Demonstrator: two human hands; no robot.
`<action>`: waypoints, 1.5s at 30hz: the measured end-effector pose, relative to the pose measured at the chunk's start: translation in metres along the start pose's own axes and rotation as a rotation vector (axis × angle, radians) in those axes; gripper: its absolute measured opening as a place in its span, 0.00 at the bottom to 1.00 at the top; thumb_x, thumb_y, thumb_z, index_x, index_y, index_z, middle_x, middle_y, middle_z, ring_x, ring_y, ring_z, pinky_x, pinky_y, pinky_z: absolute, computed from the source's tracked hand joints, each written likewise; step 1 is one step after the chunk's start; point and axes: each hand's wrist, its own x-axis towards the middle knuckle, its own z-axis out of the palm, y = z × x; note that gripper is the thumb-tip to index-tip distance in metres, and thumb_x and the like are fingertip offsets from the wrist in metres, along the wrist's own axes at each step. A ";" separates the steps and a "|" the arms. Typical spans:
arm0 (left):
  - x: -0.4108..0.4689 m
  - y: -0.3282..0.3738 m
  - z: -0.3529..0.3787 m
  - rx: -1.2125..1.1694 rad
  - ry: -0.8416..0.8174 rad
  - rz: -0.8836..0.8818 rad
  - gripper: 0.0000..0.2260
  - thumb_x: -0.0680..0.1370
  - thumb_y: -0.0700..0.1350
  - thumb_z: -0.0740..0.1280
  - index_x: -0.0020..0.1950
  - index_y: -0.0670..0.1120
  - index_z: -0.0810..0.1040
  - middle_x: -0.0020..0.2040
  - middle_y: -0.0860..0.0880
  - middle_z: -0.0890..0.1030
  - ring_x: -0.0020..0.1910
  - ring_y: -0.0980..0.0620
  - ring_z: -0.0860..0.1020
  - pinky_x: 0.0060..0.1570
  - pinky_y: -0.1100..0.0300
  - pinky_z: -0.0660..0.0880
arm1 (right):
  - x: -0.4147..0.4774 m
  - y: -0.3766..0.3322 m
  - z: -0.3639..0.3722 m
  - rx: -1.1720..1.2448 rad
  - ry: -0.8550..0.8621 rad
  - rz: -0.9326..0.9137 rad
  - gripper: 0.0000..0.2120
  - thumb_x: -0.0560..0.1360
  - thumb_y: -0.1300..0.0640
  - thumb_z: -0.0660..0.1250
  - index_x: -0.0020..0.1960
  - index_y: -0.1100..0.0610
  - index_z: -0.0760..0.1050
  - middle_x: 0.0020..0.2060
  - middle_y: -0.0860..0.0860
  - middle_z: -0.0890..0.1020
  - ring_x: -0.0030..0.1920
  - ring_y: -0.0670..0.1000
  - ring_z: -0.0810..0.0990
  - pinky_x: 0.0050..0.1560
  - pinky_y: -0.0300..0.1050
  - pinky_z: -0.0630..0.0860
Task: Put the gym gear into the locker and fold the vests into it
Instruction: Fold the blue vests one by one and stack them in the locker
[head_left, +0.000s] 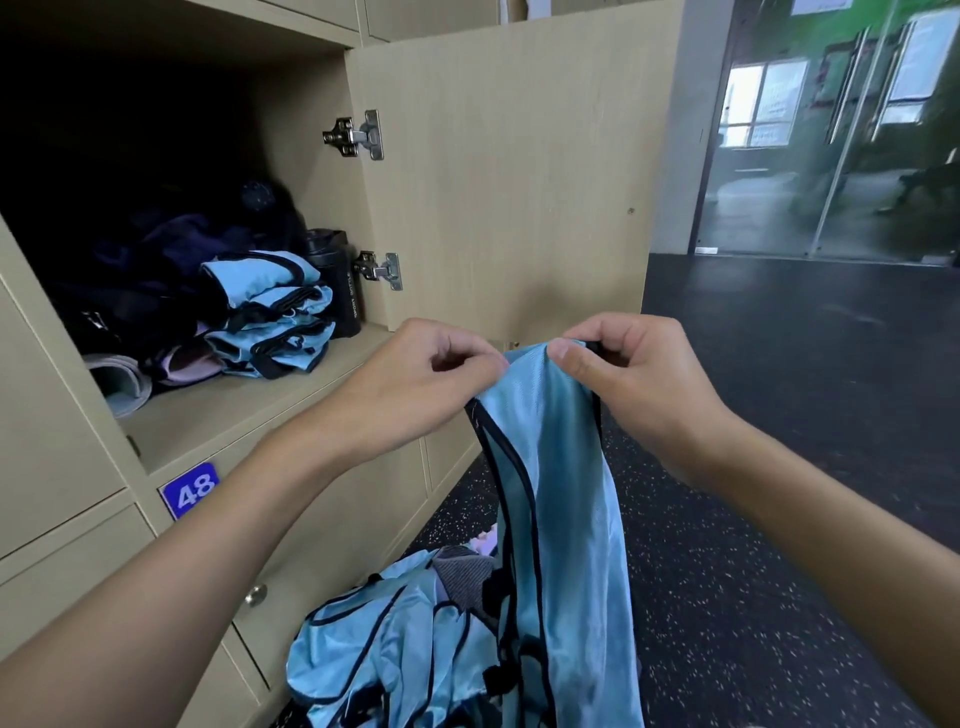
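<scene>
Daylight reaches you from the glass doors (826, 156) at right, locker (306, 176) interior deep in shadow, sheen on the vest (563, 467), frame edges bowed by wide-angle distortion.

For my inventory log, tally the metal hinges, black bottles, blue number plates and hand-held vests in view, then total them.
Silver metal door hinges: 2
Black cylindrical sport bottle: 1
Blue square number plate, marked 48: 1
Light-blue black-trimmed vest pinched by left hand and right hand: 1
Total: 5
</scene>
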 end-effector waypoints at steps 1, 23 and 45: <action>-0.001 0.001 0.000 -0.021 -0.009 0.004 0.07 0.78 0.46 0.70 0.42 0.47 0.85 0.34 0.50 0.79 0.35 0.56 0.72 0.39 0.60 0.69 | 0.000 -0.001 0.000 0.006 0.016 -0.004 0.06 0.76 0.58 0.71 0.41 0.56 0.82 0.32 0.46 0.81 0.33 0.42 0.75 0.37 0.37 0.73; 0.013 0.020 -0.006 -0.495 0.448 0.169 0.07 0.73 0.36 0.73 0.47 0.45 0.79 0.42 0.42 0.80 0.39 0.46 0.76 0.39 0.54 0.73 | 0.008 -0.026 -0.008 0.082 0.052 -0.065 0.15 0.77 0.61 0.70 0.62 0.56 0.75 0.51 0.51 0.83 0.50 0.48 0.84 0.57 0.47 0.80; 0.001 -0.009 0.032 -0.688 0.290 -0.178 0.30 0.75 0.36 0.73 0.72 0.49 0.63 0.51 0.41 0.86 0.50 0.41 0.84 0.50 0.47 0.82 | 0.007 -0.005 0.000 0.183 0.043 0.161 0.20 0.77 0.55 0.69 0.66 0.45 0.69 0.51 0.56 0.85 0.53 0.61 0.84 0.58 0.66 0.78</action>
